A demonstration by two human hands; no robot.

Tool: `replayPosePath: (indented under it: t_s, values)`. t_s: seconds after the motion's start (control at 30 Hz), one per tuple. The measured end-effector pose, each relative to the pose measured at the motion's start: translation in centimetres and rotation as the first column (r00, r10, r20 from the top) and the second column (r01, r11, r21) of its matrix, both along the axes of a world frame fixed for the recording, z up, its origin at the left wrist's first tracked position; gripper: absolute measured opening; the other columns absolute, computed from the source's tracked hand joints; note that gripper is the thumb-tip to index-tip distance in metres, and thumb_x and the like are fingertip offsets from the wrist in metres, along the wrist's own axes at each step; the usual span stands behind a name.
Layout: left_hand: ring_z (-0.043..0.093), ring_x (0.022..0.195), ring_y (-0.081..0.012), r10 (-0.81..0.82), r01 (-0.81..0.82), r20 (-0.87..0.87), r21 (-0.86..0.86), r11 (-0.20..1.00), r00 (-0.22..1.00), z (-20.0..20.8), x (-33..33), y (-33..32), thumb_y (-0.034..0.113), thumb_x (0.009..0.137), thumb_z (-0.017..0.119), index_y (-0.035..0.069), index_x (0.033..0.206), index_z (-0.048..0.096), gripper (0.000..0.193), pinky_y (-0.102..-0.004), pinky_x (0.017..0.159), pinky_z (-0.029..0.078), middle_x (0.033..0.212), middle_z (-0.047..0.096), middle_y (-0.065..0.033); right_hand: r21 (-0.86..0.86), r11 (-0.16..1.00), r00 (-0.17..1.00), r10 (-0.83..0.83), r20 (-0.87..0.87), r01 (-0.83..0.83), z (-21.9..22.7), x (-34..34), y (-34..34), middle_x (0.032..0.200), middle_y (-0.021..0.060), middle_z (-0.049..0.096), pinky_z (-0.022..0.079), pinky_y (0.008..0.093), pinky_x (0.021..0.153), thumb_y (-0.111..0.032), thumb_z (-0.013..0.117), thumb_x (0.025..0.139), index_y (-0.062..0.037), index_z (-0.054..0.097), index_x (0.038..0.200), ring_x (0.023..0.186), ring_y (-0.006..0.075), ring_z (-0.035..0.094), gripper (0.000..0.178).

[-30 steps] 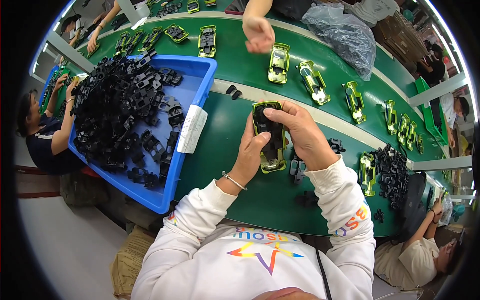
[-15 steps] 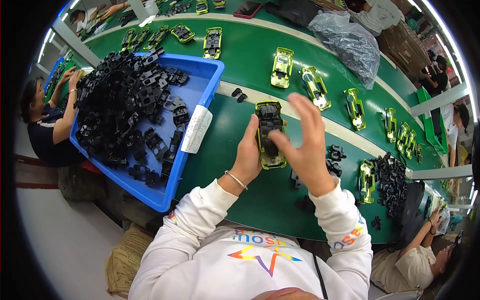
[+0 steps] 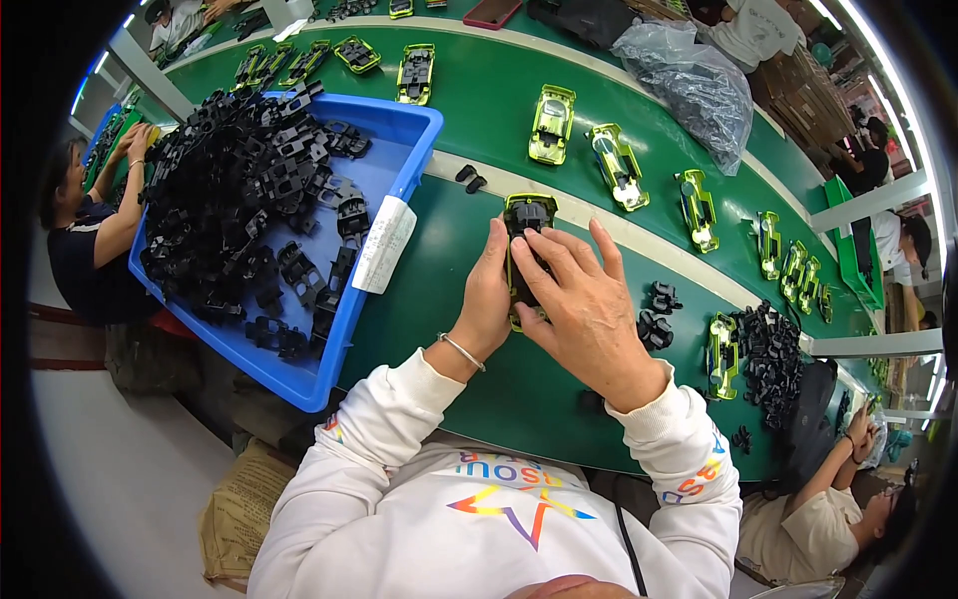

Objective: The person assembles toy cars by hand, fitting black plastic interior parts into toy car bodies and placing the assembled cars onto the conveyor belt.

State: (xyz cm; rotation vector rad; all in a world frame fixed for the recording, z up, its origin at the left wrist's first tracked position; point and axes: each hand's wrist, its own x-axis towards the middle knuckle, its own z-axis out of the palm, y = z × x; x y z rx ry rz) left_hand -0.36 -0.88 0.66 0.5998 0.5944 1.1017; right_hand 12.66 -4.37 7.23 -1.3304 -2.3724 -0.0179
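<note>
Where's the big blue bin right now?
In the head view, the blue bin is on the left, heaped with black parts, just left of the person's left hand.

Remotely I see, left on the table (image 3: 419,299), a bin (image 3: 399,130) holding parts (image 3: 235,190); right of it one car body (image 3: 530,212); other shells (image 3: 550,124) far; a pile (image 3: 770,364) right.

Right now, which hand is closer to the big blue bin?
Left. The left hand is to the right of the blue bin, apart from it, at the toy car's left side. The right hand is farther right, over the car.
</note>
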Motion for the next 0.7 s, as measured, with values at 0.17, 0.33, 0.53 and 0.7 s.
replayPosePath:
  t_s: [0.17, 0.33, 0.53, 0.7]
  values:
    - [0.063, 0.106, -0.0171, 0.03, -0.028, -0.037, 0.064, 0.998, 0.999, -0.3, 0.2, -0.1, 0.048, 0.109, 0.024, 0.006, 0.126, 0.053, 0.054, -0.0309, 0.09, 0.054, 0.115, 0.061, -0.0094, 0.013, 1.0, 1.0, -0.004, 0.021, 0.004, 0.0, -0.2, 0.0, 0.127, 0.0111, 0.059, 0.032, 0.0532, 0.115, -0.013, 0.077, 0.071, -0.0048, 0.058, 0.131, 0.121, 0.0292, 0.056, 0.063]
    - [0.063, 0.105, -0.0171, 0.019, -0.017, -0.041, 0.052, 0.998, 0.999, -0.3, 0.3, -0.1, 0.049, 0.109, 0.024, 0.005, 0.125, 0.054, 0.056, -0.0309, 0.091, 0.053, 0.114, 0.061, -0.0095, -0.003, 1.0, 1.0, 0.004, -0.026, -0.004, -0.3, -0.1, 0.1, 0.127, 0.0133, 0.058, 0.04, 0.0487, 0.11, -0.014, 0.078, 0.071, -0.0021, 0.058, 0.13, 0.118, 0.0324, 0.057, 0.063]
    - [0.063, 0.109, -0.0184, -0.155, 0.153, 0.027, 0.063, 0.986, 0.988, -0.4, 0.0, 0.7, 0.019, 0.102, 0.051, 0.009, 0.141, 0.04, 0.042, -0.0348, 0.088, 0.056, 0.125, 0.058, -0.0099, -0.292, 0.955, 0.931, -0.056, -0.362, -0.056, 0.9, 2.2, 0.6, 0.137, 0.0163, 0.055, 0.051, 0.0411, 0.095, -0.01, 0.078, 0.076, -0.0017, 0.052, 0.133, 0.114, 0.0332, 0.061, 0.063]
    - [0.065, 0.111, -0.026, -0.216, 0.21, 0.062, 0.091, 0.974, 0.974, 0.7, 0.1, 0.4, 0.011, 0.099, 0.053, 0.007, 0.144, 0.036, 0.048, -0.0375, 0.09, 0.058, 0.128, 0.057, -0.0129, -0.175, 0.983, 0.652, -0.097, -0.752, -0.055, -0.1, 4.1, 3.4, 0.124, 0.0114, 0.064, 0.053, 0.0307, 0.086, -0.002, 0.07, 0.086, -0.0004, 0.063, 0.117, 0.098, 0.0179, 0.069, 0.032]
